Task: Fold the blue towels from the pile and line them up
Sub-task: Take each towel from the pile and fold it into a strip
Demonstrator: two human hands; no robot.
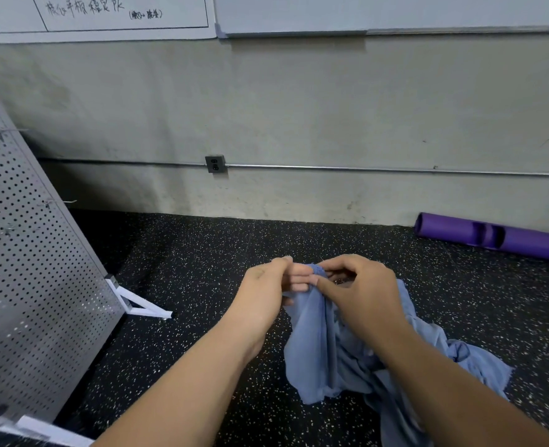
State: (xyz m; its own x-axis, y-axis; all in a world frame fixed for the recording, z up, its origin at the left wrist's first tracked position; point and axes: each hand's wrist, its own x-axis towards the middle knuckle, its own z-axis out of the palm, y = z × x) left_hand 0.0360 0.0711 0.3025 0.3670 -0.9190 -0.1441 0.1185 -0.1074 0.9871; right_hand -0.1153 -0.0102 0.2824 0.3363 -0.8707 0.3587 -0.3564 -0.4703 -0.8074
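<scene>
Pinching the bunched top edge of a blue towel [311,343], the left hand [266,285] and right hand [360,285] meet near centre, fingers curled on the cloth. It hangs toward 5 o'clock into a crumpled blue pile [460,359] on the speckled floor [202,269]. A purple roll [524,240] lies at 3 o'clock, and a perforated panel [24,253] leans at 9.

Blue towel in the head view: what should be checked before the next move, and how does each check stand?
1. Left hand pinches the towel by its top edge: ok.
2. Right hand pinches the same edge: ok.
3. Towel spread out flat: not ok, it hangs bunched.
4. Towel free of the pile: cannot tell, its lower folds merge with it.
5. Bare floor ahead for laying it down: ok, between pegboard and purple roll.
</scene>
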